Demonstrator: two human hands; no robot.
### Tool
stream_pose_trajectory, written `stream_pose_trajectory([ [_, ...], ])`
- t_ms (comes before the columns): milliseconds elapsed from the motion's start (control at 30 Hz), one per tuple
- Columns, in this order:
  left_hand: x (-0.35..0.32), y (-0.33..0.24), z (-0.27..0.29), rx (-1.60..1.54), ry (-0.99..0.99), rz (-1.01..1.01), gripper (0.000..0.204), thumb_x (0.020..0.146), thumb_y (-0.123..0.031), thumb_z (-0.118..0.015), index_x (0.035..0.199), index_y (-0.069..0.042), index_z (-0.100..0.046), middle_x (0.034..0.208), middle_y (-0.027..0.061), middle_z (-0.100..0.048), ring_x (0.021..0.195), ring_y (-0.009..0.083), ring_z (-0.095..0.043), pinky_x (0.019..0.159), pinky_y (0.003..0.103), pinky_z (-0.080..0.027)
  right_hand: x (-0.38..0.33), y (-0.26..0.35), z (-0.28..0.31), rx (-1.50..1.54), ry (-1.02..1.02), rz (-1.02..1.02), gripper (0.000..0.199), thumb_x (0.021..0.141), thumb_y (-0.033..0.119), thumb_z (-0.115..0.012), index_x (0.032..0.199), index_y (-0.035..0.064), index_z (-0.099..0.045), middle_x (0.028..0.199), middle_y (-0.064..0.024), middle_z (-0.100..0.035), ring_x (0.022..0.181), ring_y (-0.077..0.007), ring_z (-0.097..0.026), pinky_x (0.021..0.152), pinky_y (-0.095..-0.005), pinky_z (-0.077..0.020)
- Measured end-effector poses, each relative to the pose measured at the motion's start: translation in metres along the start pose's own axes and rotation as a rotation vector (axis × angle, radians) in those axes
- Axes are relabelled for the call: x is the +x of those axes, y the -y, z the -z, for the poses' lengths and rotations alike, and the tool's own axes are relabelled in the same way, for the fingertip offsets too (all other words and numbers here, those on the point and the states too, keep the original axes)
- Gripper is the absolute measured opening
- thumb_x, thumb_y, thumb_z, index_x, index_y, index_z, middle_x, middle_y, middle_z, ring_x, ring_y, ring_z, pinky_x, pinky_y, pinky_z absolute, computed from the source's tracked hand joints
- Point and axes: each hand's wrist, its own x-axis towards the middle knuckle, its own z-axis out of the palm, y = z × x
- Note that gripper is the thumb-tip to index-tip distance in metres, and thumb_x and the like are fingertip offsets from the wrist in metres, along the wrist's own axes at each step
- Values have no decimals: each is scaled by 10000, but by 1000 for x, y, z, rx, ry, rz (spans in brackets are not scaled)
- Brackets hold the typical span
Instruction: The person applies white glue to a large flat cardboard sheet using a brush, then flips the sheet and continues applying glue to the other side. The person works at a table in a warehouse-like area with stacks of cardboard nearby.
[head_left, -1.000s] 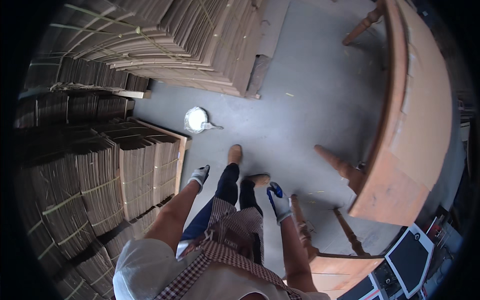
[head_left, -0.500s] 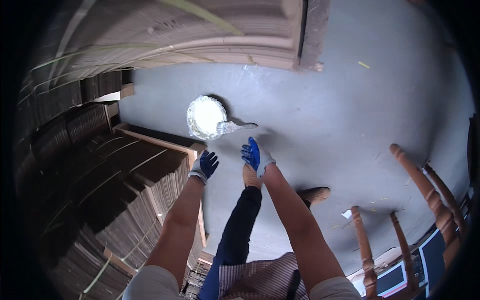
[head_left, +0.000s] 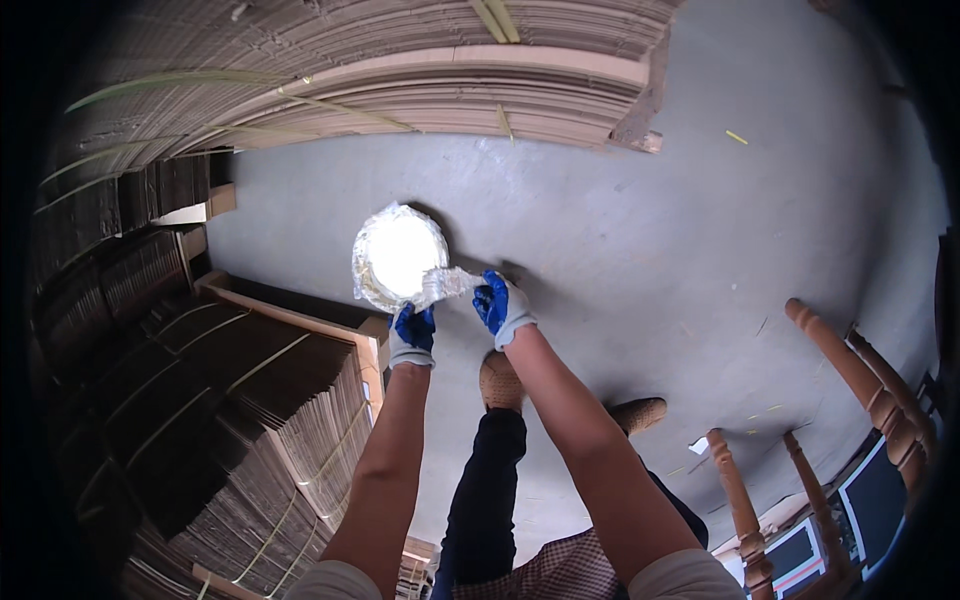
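Head view: my right hand (head_left: 503, 306) grips the brush (head_left: 452, 284), bucket (head_left: 361, 262) unlifted; my left hand's (head_left: 411, 335) hold I cannot tell.

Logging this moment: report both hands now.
Left blue-gloved hand: at rim of round, whitish, film-wrapped container; grip unclear.
Right blue-gloved hand: closed on flat, whitish paintbrush.

Strapped cardboard stacks (head_left: 470, 75) stand along the far and left sides of a grey floor (head_left: 620, 220), a yellow strip (head_left: 737, 137) lies right of the far stack, and turned wooden legs (head_left: 737, 490) stand at lower right, a white scrap (head_left: 699, 446) beside one.
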Motion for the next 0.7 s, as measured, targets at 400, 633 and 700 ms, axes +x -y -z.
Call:
stream_pose_trajectory([
  [400, -261, 0, -115, 445, 443, 39, 261, 922, -70, -581, 1179, -114, -604, 996, 73, -683, 895, 231, -677, 727, 358, -562, -351, 86, 85, -72, 118, 251, 295, 1022, 262, -528, 1212, 41, -573, 752, -27, -560, 635, -138, -561, 599, -269, -473],
  [633, -499, -73, -349, 527, 604, 367, 269, 932, -56, -557, 1198, -68, -596, 1116, 79, -666, 1073, 209, -638, 966, 436, -507, -672, 157, 35, -717, -142, 1036, 255, 978, 163, -555, 1170, -2, -594, 885, -81, -648, 762, -184, -624, 688, -300, -514],
  [700, -554, -94, -424, 324, 481, 459, 371, 900, 11, -578, 1244, -128, -568, 1153, 72, -648, 1107, 284, -624, 896, 451, -561, -731, 182, 10, -14, -1, 840, 239, 983, 155, -551, 1164, 4, -588, 828, -83, -622, 636, -152, -590, 599, -284, -497],
])
